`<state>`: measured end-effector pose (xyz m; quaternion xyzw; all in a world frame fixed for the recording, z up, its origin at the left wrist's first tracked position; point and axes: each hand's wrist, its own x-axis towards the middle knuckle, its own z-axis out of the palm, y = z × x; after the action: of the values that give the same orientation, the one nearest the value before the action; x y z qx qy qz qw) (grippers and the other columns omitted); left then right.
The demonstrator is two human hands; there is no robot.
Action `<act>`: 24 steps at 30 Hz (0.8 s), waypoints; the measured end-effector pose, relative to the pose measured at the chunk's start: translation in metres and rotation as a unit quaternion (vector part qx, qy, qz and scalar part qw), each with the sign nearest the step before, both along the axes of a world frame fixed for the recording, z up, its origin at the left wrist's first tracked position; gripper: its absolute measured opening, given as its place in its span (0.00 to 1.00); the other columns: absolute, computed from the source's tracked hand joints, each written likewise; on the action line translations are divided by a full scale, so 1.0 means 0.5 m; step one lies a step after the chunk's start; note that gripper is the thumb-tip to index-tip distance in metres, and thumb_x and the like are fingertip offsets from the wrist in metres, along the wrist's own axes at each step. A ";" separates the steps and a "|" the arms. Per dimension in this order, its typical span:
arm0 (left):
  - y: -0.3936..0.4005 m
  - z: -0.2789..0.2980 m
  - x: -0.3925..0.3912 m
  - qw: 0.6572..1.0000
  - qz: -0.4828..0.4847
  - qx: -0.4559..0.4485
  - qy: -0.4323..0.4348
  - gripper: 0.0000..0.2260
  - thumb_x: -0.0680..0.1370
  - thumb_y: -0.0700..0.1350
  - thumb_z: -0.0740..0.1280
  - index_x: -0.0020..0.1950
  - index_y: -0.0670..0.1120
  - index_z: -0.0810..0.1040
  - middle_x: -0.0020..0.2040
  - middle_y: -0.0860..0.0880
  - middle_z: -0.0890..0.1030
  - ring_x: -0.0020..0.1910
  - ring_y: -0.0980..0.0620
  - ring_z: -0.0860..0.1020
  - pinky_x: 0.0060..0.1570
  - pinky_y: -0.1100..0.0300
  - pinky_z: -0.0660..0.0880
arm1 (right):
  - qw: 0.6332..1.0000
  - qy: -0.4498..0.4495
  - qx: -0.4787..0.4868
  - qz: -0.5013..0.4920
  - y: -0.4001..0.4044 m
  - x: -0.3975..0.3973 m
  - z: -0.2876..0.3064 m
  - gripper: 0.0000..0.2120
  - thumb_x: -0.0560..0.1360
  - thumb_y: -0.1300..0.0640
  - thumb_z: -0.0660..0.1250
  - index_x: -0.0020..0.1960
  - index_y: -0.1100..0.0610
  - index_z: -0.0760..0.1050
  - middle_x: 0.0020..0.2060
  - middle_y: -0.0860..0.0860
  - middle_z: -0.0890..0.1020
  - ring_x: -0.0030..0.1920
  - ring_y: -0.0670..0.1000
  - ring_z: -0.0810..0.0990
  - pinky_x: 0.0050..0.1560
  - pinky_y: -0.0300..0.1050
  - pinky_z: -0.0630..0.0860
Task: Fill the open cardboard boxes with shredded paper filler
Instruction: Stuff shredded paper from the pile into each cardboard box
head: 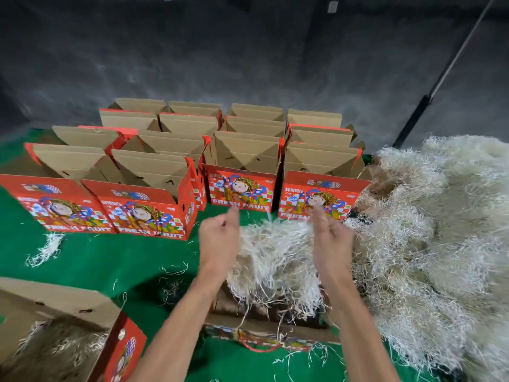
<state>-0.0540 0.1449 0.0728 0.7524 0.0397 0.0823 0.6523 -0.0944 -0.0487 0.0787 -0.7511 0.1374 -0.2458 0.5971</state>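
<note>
Shredded paper filler [275, 252] is heaped in the nearest open fruit box [264, 330] on the green table cover [115, 257]. Left hand [219, 238] and right hand [332, 241] flank the clump; motion blur prevents telling whether either grips it. A large filler pile [429, 230] lies alongside, right.

A green table cover [115, 260] meets a dark wall [248, 51].
</note>
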 end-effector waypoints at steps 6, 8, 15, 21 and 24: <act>0.076 0.016 0.038 0.996 0.071 -0.045 -0.003 0.22 0.83 0.51 0.63 0.31 0.44 0.69 0.21 0.53 0.63 0.20 0.54 0.58 0.25 0.58 0.60 | 0.999 0.015 0.024 -0.038 -0.060 -0.004 0.019 0.31 0.81 0.39 0.59 0.37 0.66 0.72 0.24 0.49 0.62 0.26 0.50 0.63 0.34 0.65 0.75; 0.044 0.008 0.029 1.000 0.019 -0.012 0.002 0.23 0.82 0.55 0.63 0.32 0.42 0.72 0.23 0.52 0.65 0.21 0.53 0.60 0.22 0.63 0.60 | 1.000 0.023 0.004 0.004 -0.028 -0.001 0.024 0.29 0.81 0.38 0.58 0.33 0.61 0.68 0.23 0.45 0.61 0.29 0.51 0.63 0.42 0.68 0.75; 0.059 0.002 0.004 0.949 -0.048 0.312 0.012 0.24 0.80 0.65 0.54 0.46 0.46 0.76 0.29 0.55 0.71 0.23 0.59 0.69 0.27 0.62 0.67 | 0.996 0.004 -0.040 0.074 -0.022 0.021 0.076 0.29 0.79 0.31 0.57 0.28 0.48 0.59 0.22 0.43 0.59 0.23 0.46 0.57 0.24 0.37 0.59; 0.108 0.035 -0.049 0.901 -0.019 0.428 0.071 0.21 0.76 0.70 0.58 0.63 0.62 0.73 0.34 0.56 0.80 0.40 0.50 0.83 0.42 0.55 0.80 | 0.997 -0.050 0.014 0.063 -0.022 0.040 0.130 0.28 0.79 0.33 0.58 0.31 0.53 0.62 0.23 0.44 0.58 0.24 0.47 0.55 0.25 0.39 0.58; 0.114 0.069 -0.065 0.948 -0.131 0.259 0.130 0.20 0.73 0.66 0.69 0.61 0.61 0.75 0.35 0.58 0.85 0.35 0.58 0.84 0.47 0.53 0.80 | 0.994 -0.081 0.025 0.068 -0.018 0.047 0.163 0.29 0.80 0.35 0.59 0.35 0.59 0.64 0.24 0.44 0.59 0.25 0.47 0.55 0.26 0.40 0.58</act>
<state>-0.0866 0.2019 0.1074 0.8984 0.0027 -0.0948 0.4289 -0.0709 -0.0579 0.1604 -0.7214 0.0432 -0.2609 0.6400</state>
